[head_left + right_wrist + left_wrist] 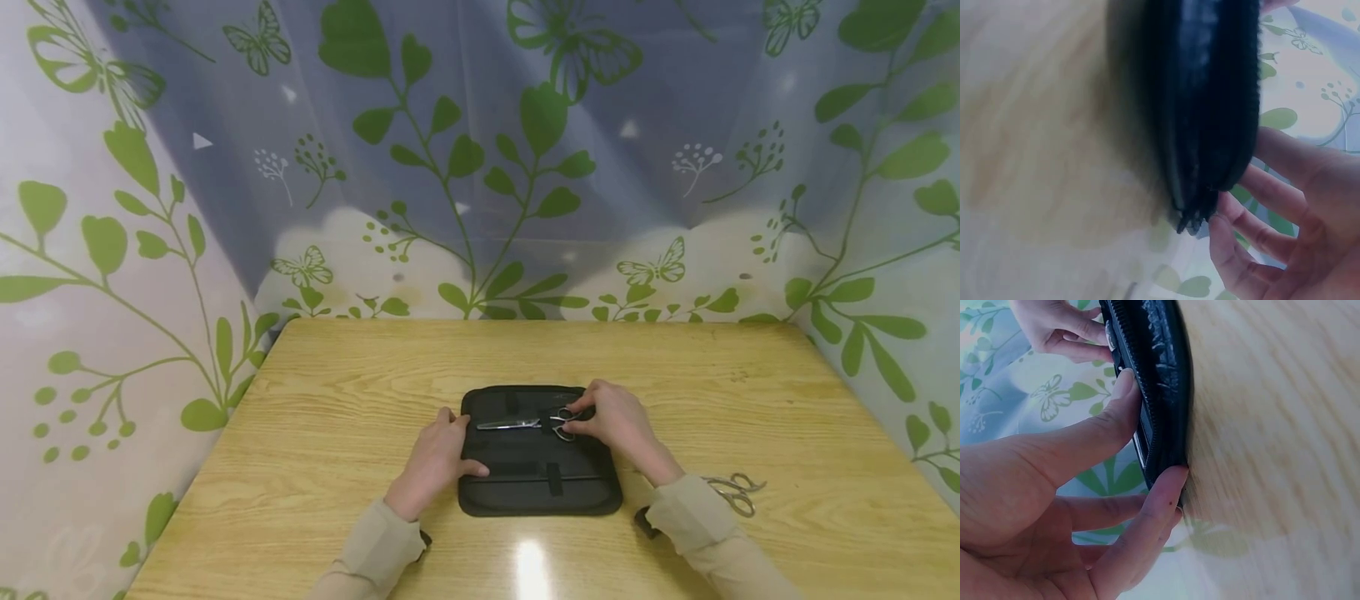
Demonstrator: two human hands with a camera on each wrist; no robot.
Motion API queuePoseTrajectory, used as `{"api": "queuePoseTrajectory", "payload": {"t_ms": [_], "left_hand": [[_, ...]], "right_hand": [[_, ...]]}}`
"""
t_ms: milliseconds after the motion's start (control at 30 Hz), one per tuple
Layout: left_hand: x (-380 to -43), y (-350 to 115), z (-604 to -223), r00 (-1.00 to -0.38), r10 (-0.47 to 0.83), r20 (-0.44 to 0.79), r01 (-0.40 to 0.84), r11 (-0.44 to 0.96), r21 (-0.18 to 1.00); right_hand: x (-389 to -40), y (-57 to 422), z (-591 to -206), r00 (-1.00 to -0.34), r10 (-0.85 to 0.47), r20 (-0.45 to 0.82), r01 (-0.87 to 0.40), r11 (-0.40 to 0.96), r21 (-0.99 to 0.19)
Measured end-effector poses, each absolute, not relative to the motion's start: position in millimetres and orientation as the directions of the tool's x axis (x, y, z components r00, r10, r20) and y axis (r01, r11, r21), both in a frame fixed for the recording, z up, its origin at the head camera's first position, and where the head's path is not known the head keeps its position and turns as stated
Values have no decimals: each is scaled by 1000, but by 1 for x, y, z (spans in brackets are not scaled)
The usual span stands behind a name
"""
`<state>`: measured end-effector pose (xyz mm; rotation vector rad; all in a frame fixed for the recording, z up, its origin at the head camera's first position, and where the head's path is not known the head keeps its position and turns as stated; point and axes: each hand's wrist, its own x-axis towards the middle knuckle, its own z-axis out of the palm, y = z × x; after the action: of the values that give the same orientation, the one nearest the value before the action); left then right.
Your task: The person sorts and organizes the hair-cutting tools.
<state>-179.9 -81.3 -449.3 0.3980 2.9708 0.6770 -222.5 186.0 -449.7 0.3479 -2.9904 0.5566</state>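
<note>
A black zippered case (498, 497) lies on the wooden table with its inner face up. Across its upper half is a pair of silver scissors (504, 425), blades toward the left, under a dark strap near the handles. My right hand (622, 423) pinches the finger rings between thumb and fingers. At the case's left edge, my left hand (433, 457) grips it, thumb on top and fingers along the side. The left wrist view shows this thumb over the zipper teeth (1129, 337). In the right wrist view the case's side hides the scissors.
A second pair of scissors (738, 496) lies on the table at the right, partly covered by my right sleeve (693, 517). A black strap (554, 479) crosses the lower pocket of the case. Behind the table (360, 358) hangs a leaf-patterned curtain (480, 208).
</note>
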Motion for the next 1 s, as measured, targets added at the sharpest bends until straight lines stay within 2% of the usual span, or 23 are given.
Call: {"api": "queuePoseTrajectory", "payload": {"t_ms": [600, 833, 1000], "left_hand": [[-181, -82, -449, -963, 268, 0, 243, 875, 419], [-181, -82, -449, -962, 274, 7, 253, 875, 413], [-181, -83, -449, -962, 272, 0, 248, 878, 410]], "right_hand": [[-220, 187, -449, -951, -290, 104, -308, 895, -322], [-219, 196, -443, -965, -259, 43, -255, 889, -381], [-209, 213, -432, -968, -237, 82, -250, 889, -383]]}}
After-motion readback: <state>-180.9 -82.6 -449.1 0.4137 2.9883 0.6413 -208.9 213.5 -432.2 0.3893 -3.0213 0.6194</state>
